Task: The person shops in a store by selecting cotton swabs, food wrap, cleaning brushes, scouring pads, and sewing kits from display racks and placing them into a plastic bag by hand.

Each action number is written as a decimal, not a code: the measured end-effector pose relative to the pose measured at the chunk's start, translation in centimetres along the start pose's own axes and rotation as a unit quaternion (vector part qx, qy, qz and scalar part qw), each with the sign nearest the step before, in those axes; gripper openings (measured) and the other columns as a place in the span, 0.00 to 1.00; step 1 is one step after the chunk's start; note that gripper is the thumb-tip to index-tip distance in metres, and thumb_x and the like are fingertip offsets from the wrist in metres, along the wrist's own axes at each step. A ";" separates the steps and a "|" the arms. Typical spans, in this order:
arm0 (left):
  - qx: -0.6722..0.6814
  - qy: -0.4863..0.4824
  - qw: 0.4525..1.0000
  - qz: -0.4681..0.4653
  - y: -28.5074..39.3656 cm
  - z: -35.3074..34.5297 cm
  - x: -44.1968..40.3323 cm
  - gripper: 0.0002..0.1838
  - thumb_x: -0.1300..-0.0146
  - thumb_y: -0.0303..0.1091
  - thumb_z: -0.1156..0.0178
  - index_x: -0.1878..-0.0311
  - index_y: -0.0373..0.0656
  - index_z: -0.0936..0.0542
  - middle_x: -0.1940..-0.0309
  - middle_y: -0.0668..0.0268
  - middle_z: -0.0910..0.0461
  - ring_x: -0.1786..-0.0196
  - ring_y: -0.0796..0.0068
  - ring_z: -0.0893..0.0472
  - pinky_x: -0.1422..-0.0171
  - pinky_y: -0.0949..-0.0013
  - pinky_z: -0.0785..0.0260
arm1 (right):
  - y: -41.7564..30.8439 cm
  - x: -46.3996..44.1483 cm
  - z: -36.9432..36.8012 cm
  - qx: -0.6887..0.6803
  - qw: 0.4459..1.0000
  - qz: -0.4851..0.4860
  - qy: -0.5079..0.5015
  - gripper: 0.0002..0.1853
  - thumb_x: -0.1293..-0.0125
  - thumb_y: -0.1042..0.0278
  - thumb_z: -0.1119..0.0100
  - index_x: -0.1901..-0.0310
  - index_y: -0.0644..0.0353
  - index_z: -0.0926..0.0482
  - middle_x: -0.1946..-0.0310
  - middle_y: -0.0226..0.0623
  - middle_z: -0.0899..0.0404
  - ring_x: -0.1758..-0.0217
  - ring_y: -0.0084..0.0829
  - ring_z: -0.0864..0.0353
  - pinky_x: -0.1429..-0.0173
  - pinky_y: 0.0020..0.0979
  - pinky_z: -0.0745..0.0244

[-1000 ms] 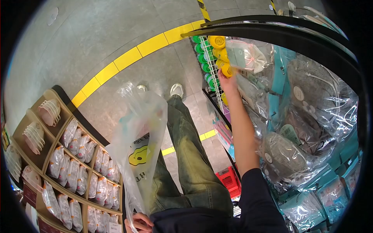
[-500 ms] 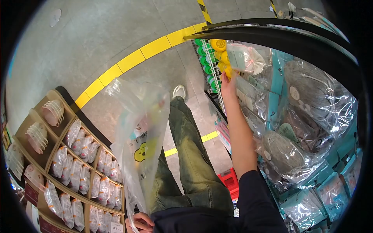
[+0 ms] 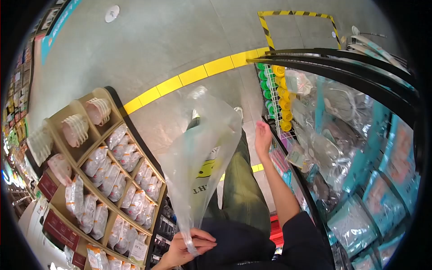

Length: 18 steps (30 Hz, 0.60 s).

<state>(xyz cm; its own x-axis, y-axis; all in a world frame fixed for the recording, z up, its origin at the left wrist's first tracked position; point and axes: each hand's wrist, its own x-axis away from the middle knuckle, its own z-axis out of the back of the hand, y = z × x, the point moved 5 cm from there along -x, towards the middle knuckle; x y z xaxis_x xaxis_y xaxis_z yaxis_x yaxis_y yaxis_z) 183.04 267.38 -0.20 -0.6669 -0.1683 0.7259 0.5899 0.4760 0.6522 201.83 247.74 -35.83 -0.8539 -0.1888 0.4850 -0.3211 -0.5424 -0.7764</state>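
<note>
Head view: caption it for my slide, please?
Left hand gripping a translucent bag, empty right hand near the wire rack.

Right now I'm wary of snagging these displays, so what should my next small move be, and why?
I'd probably draw the right hand slightly inward, away from the wire rack: it looks empty and hovers beside the rack, while the left hand grips the plastic bag.

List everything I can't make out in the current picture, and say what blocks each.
All in the head view:
- Whatever the plastic bag may contain: cloudy, creased plastic.
- The bag's full print: folds break it up.
- The bag's gathered neck, in part: covered by the left hand.
- Fine print on the price card: too small.
- The full shape of the red item: clothing covers part.
- The outermost teal packs: cut off by the dark round edge.
</note>
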 end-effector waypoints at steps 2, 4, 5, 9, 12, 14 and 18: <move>-0.056 -0.050 0.993 -0.087 2.7 -0.1 2.1 0.10 0.52 0.20 0.36 0.63 0.38 0.18 0.62 0.61 0.21 0.65 0.71 0.21 0.63 0.73 0.28 | -11.7 4.8 -0.1 -0.062 0.997 0.050 -0.010 0.05 0.39 0.78 0.49 0.61 0.65 0.27 0.63 0.37 0.24 0.57 0.28 0.25 0.51 0.25 0.31; -0.092 -0.052 0.985 -0.138 5.6 0.2 3.9 0.10 0.52 0.19 0.36 0.63 0.38 0.18 0.62 0.61 0.21 0.65 0.71 0.21 0.64 0.74 0.28 | -22.7 9.2 1.0 -0.049 0.980 0.190 -0.020 0.04 0.46 0.84 0.50 0.72 0.64 0.27 0.71 0.37 0.25 0.67 0.29 0.23 0.62 0.24 0.29; -0.119 -0.053 0.976 -0.175 7.2 0.3 5.0 0.11 0.52 0.19 0.36 0.64 0.39 0.18 0.63 0.62 0.21 0.66 0.72 0.21 0.65 0.74 0.28 | -26.8 11.4 1.1 -0.053 0.960 0.264 -0.077 0.05 0.49 0.85 0.50 0.74 0.64 0.27 0.75 0.37 0.26 0.70 0.31 0.24 0.66 0.26 0.29; -0.263 -0.089 0.907 -0.317 14.1 0.5 8.5 0.14 0.57 0.21 0.34 0.63 0.41 0.18 0.61 0.65 0.20 0.68 0.72 0.21 0.66 0.72 0.30 | -36.5 19.6 -0.2 -0.076 0.857 0.459 -0.220 0.04 0.56 0.84 0.50 0.79 0.63 0.28 0.82 0.35 0.28 0.80 0.35 0.27 0.73 0.31 0.29; -0.300 -0.133 0.863 -0.383 17.5 0.5 11.2 0.14 0.57 0.25 0.35 0.62 0.43 0.19 0.59 0.68 0.21 0.67 0.70 0.22 0.64 0.70 0.30 | -36.6 23.5 -4.8 0.073 0.774 0.488 -0.396 0.04 0.56 0.78 0.45 0.75 0.63 0.26 0.76 0.40 0.25 0.73 0.36 0.24 0.69 0.33 0.28; -0.320 -0.178 0.829 -0.423 19.5 0.1 13.0 0.14 0.55 0.28 0.37 0.61 0.44 0.19 0.58 0.69 0.21 0.64 0.70 0.23 0.62 0.70 0.30 | -32.9 23.5 -9.2 0.226 0.736 0.527 -0.358 0.07 0.52 0.74 0.47 0.69 0.64 0.25 0.70 0.45 0.25 0.65 0.38 0.24 0.58 0.37 0.29; -0.317 -0.246 0.764 -0.505 22.8 -0.8 15.7 0.12 0.56 0.24 0.36 0.63 0.40 0.18 0.60 0.64 0.20 0.69 0.69 0.22 0.68 0.68 0.32 | -35.6 19.7 -11.1 0.331 0.802 0.477 -0.141 0.11 0.47 0.70 0.50 0.64 0.68 0.27 0.65 0.51 0.26 0.59 0.44 0.25 0.50 0.40 0.32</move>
<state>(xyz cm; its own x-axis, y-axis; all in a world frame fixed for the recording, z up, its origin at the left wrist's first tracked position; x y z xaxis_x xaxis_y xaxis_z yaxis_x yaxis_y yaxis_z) 186.40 274.94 26.25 -0.9260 0.2460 -0.2864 -0.3415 -0.2220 0.9133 191.84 272.37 -3.12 -0.4250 -0.9032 -0.0595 0.7912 -0.3387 -0.5093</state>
